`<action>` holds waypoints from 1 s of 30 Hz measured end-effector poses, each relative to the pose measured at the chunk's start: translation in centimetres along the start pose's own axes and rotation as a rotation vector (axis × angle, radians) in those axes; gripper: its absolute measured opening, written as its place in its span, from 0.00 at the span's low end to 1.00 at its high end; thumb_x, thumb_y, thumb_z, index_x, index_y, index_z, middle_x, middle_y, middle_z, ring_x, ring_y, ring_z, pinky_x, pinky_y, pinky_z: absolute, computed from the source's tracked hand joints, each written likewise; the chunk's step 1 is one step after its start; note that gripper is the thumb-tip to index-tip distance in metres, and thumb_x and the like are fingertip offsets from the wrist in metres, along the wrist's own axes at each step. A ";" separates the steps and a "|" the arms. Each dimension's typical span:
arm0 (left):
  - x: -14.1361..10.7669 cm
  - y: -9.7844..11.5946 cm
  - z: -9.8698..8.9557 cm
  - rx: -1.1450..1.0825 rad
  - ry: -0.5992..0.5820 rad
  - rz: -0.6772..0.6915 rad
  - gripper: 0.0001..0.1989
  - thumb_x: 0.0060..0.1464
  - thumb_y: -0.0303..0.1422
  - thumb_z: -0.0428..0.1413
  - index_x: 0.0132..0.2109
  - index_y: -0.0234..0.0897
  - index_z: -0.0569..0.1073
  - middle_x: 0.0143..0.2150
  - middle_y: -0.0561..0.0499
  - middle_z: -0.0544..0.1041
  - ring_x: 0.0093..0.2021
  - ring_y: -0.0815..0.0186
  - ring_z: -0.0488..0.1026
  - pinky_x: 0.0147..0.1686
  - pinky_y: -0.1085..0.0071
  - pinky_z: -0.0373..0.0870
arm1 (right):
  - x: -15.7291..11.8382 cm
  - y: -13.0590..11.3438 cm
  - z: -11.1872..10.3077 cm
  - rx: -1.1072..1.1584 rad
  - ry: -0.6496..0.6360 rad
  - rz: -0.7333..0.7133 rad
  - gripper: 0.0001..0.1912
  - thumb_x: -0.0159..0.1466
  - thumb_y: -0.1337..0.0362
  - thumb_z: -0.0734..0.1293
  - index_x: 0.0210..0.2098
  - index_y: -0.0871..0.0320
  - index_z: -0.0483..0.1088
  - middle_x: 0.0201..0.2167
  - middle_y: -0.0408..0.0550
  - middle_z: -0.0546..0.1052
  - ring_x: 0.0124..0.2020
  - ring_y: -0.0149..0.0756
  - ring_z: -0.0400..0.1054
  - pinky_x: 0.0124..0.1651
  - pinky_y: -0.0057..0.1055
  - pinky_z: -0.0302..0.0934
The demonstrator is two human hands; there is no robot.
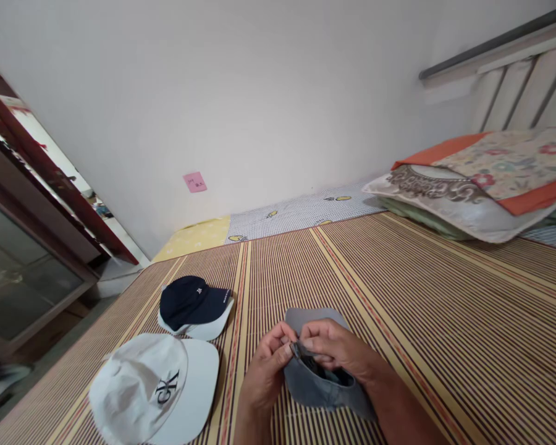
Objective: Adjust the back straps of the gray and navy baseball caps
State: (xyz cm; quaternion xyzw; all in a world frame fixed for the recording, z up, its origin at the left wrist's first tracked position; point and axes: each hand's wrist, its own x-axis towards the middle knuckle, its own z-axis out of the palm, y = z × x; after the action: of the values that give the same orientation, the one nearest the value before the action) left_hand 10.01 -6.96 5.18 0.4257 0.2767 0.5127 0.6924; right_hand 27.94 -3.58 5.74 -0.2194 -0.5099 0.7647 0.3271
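A grey-blue cap (pixel 317 389) lies on the striped mat in front of me, its lighter grey brim pointing away. My left hand (pixel 271 358) pinches the cap's back strap near a small buckle. From the other side, my right hand (pixel 336 346) grips the same strap between thumb and fingers. The two hands nearly meet over the cap's opening and hide part of the brim. To the left lies a white cap (pixel 139 383) with black letters on its front. Beyond it, a navy cap (pixel 189 303) rests on top of a pale cap (pixel 213 329).
The striped mat (pixel 278 278) covers the bed. Pillows (pixel 458 185) are stacked at the far right, below a railing (pixel 491 52). A white wall with a pink note (pixel 195 182) stands behind. A glass-fronted cabinet (pixel 23 278) is at the left.
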 end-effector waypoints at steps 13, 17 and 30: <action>0.1 -0.2 0.0 0.007 0.000 -0.038 0.18 0.49 0.42 0.71 0.35 0.36 0.73 0.27 0.57 0.68 0.27 0.74 0.61 0.28 0.78 0.56 | -0.6 -0.5 -0.3 -0.265 0.025 -0.100 0.15 0.60 0.54 0.71 0.26 0.55 0.66 0.16 0.32 0.58 0.17 0.23 0.48 0.19 0.24 0.40; 0.0 0.0 0.2 0.010 -0.018 -0.078 0.19 0.48 0.42 0.71 0.35 0.35 0.73 0.25 0.58 0.67 0.24 0.75 0.59 0.25 0.78 0.54 | -1.2 -0.7 -0.9 -0.319 0.010 -0.141 0.15 0.62 0.52 0.71 0.27 0.56 0.68 0.18 0.34 0.60 0.19 0.24 0.49 0.20 0.24 0.42; 0.2 -0.5 0.9 -0.058 -0.026 -0.073 0.21 0.46 0.42 0.72 0.32 0.34 0.71 0.24 0.57 0.67 0.23 0.76 0.59 0.25 0.79 0.54 | -1.4 -1.5 -1.1 -0.328 0.055 -0.273 0.07 0.63 0.60 0.72 0.31 0.57 0.75 0.21 0.35 0.65 0.21 0.25 0.53 0.25 0.24 0.49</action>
State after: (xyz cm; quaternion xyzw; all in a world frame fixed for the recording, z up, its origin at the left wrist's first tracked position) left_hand 11.10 -7.08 5.22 0.4017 0.2680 0.4891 0.7263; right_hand 30.05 -3.46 6.75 -0.2192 -0.6437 0.6137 0.4013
